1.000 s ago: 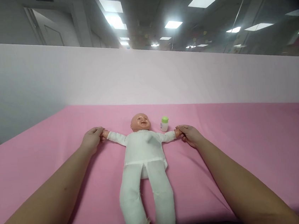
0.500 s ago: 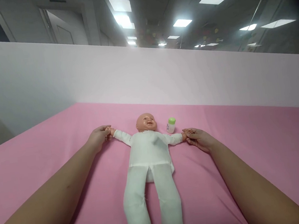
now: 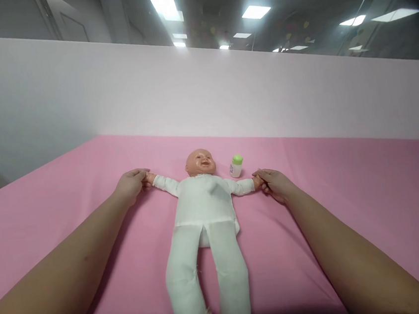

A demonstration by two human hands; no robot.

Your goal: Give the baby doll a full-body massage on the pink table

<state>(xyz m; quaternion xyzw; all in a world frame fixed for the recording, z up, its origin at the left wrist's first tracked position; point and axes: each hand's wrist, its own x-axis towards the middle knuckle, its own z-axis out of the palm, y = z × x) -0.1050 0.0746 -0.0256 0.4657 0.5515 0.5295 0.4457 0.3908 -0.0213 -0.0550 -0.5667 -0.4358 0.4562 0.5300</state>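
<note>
A baby doll (image 3: 205, 202) with a white cloth body lies on its back, arms stretched out to both sides and legs toward me. My left hand (image 3: 132, 185) is closed around the doll's hand on the left. On the other side, my right hand (image 3: 275, 184) grips the doll's other hand between thumb and fingers. Beside the doll's head, close to my right hand, stands a small white bottle (image 3: 236, 167) with a green cap. The doll's feet reach past the table's near edge and are partly cut off by the frame.
The doll and bottle rest on a pink-covered table (image 3: 299, 267). A white partition (image 3: 202, 88) rises along its far side and left. Beyond it are a door (image 3: 73, 24) and lit ceiling panels (image 3: 256, 11).
The view has tipped slightly downward, so more of the table's near edge shows. Both my hands keep their hold on the doll's hands, and the doll's arms stay outstretched.
</note>
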